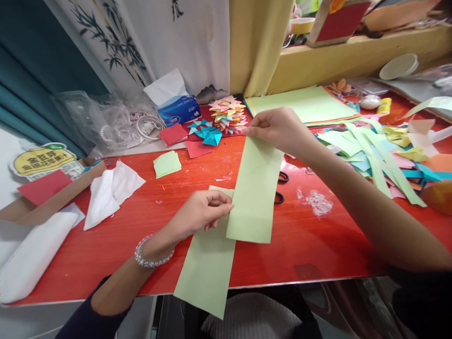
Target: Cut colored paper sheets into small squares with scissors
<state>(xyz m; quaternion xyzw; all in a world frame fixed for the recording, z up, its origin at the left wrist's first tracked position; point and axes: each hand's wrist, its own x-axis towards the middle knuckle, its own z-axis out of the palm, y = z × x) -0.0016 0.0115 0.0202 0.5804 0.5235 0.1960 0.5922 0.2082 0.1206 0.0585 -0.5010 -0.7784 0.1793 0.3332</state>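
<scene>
A light-green paper strip (257,193) hangs from my right hand (277,125), whose thumb and fingers pinch its top edge. My left hand (208,212) is closed, its thumb and fingertips at the left edge of this strip. Beneath the left hand lies a second light-green paper strip (208,270), slanting over the table's front edge and partly covered by the first. Whether the left fingers grip one strip or both, I cannot tell. Black scissor handles (280,187) show just right of the hanging strip; the blades are hidden. A clear bead bracelet circles my left wrist.
Small green paper squares (167,164) and red squares (173,135) lie behind my left hand. Beside a tissue pack (179,110) stand folded blue pieces (208,133) and a multicoloured folded-paper stack (228,115). Paper scraps (374,155) heap up at right; crumpled tissue (109,190) lies left.
</scene>
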